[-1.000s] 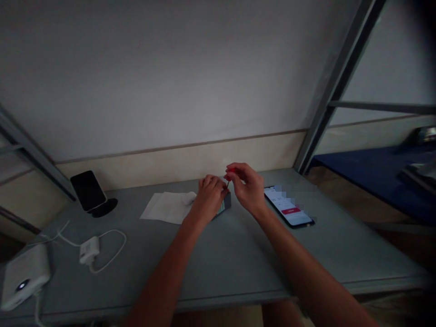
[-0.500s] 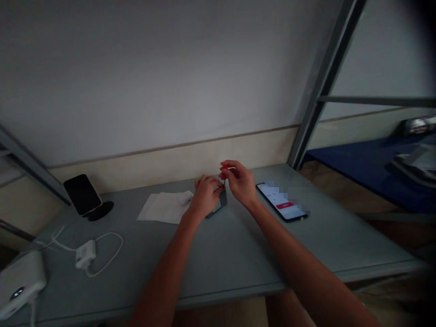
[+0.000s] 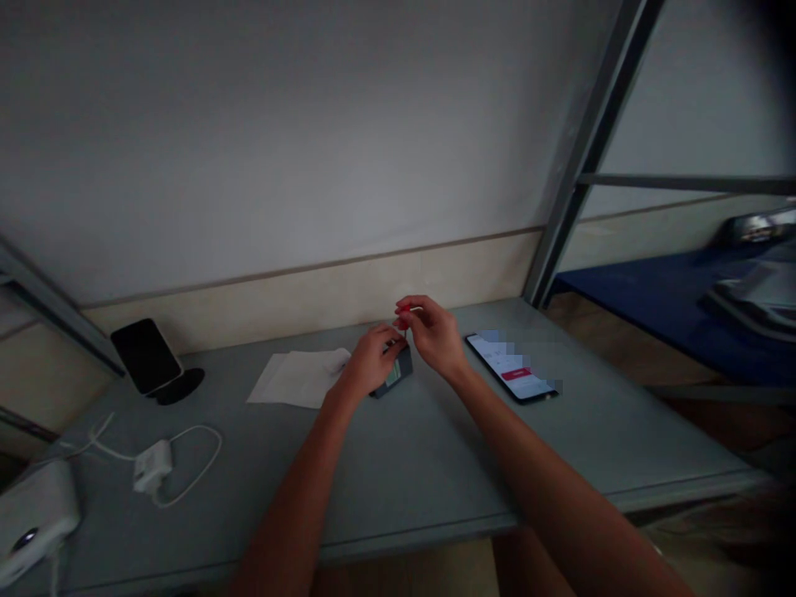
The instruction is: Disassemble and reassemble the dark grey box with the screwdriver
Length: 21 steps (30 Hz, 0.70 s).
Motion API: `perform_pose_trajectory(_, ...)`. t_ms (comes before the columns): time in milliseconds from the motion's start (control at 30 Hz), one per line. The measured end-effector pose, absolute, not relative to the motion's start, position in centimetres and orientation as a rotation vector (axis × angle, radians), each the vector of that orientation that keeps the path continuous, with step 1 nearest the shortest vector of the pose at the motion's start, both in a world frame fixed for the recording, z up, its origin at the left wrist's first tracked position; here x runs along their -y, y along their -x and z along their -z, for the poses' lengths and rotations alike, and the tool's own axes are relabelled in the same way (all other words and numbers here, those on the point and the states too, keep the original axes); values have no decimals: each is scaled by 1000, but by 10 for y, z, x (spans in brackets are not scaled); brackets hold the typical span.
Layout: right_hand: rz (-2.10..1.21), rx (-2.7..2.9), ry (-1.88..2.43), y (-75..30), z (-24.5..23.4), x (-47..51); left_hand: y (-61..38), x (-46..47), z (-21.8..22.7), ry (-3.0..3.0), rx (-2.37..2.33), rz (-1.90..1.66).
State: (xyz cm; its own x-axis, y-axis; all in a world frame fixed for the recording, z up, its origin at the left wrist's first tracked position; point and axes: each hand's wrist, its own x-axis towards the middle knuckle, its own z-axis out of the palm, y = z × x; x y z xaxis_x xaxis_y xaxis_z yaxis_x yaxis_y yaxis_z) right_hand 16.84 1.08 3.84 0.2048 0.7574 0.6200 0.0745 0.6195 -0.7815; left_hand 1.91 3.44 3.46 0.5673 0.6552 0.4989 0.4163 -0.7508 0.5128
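Note:
A small dark grey box-shaped device (image 3: 401, 369) with a pale green panel on its near side rests on the grey desk (image 3: 410, 464). My left hand (image 3: 371, 358) is closed over its left and top parts, hiding much of it. In my right hand (image 3: 432, 332) a red-handled screwdriver (image 3: 405, 316) is pinched between thumb and fingers. Its thin shaft points down at the top of the device, near the left fingertips. Whether the tip touches a screw is too small to tell.
White paper sheets (image 3: 292, 379) lie left of the device. On the right is a lit phone (image 3: 513, 369). A phone-like screen on a stand (image 3: 147, 356), a white charger (image 3: 152, 466) with its cable and a white box-shaped device (image 3: 41, 514) sit at the left. A wall (image 3: 323, 303) rises behind.
The fingers of my left hand have shifted slightly, showing more of the device's green panel. My right hand keeps the screwdriver upright over the device. The view has moved a little.

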Motion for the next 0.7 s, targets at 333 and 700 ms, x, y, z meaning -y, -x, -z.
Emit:
perform_pose_trajectory(333, -519, 1287, 864, -173, -41, -13, -21, -26, -38, -2464, -834, -978)
perform_pose_trajectory(700, -443, 1374, 853, -173, -44, -6, -20, -22, -35, -2471, -814, -972)
